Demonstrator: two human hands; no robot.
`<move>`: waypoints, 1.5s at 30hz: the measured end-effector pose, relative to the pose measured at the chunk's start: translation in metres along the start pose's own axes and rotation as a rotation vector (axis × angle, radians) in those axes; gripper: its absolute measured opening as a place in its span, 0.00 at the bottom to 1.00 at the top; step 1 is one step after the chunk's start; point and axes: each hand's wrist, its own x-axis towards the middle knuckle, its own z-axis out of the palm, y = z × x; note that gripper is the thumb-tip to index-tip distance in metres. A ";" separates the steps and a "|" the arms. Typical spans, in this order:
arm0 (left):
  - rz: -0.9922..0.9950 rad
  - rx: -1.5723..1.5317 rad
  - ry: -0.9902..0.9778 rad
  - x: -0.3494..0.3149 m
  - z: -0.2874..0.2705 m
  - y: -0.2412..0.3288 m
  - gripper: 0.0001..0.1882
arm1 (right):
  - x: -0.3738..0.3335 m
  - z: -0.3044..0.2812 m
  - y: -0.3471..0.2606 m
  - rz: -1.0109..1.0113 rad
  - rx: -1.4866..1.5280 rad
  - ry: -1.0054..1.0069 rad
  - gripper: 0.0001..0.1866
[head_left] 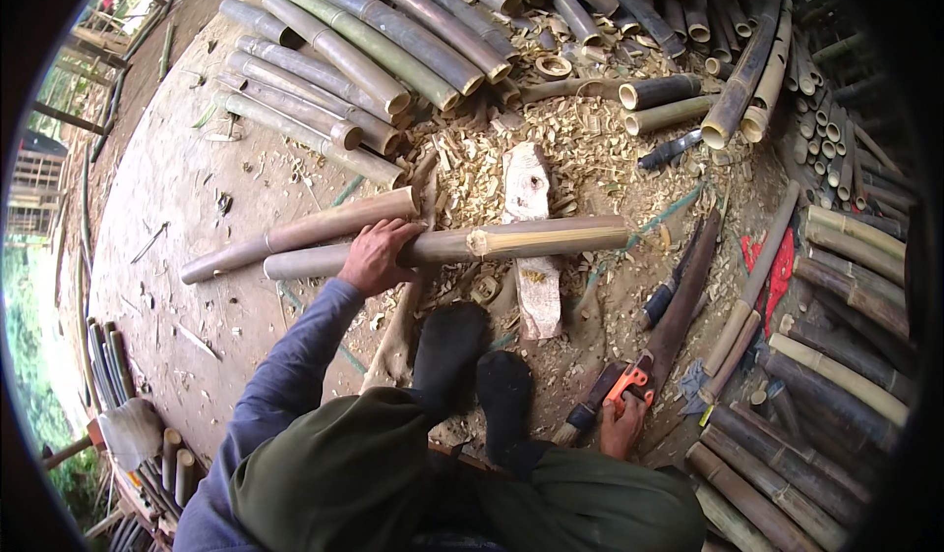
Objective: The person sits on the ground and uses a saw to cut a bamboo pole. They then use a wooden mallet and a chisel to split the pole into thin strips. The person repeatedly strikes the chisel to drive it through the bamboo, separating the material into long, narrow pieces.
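Observation:
My left hand (379, 258) is closed over a bamboo pole (551, 238) that lies crosswise in front of my feet. The pole's right part rests across a pale, chopped wooden block (527, 183), and its right end is scraped yellow. A second, brownish bamboo pole (305, 231) lies just behind it on the left. Low on the right, my right hand (622, 428) is closed on the orange and black handle (629, 379) of a tool that looks like a hand saw; its blade cannot be made out. A dark, long-bladed knife or sheath (600, 383) lies beside it.
Many cut bamboo poles (393, 36) lie at the back, with more stacked on the right (826, 395). Wood chips (580, 149) cover the ground around the block. A dark-handled tool (671, 149) and a red cloth (780, 269) lie to the right. My dark-covered feet (450, 355) are near the block.

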 end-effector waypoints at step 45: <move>-0.005 -0.166 0.114 0.135 0.070 0.192 0.40 | -0.069 -0.071 -0.118 -0.382 0.741 0.148 0.32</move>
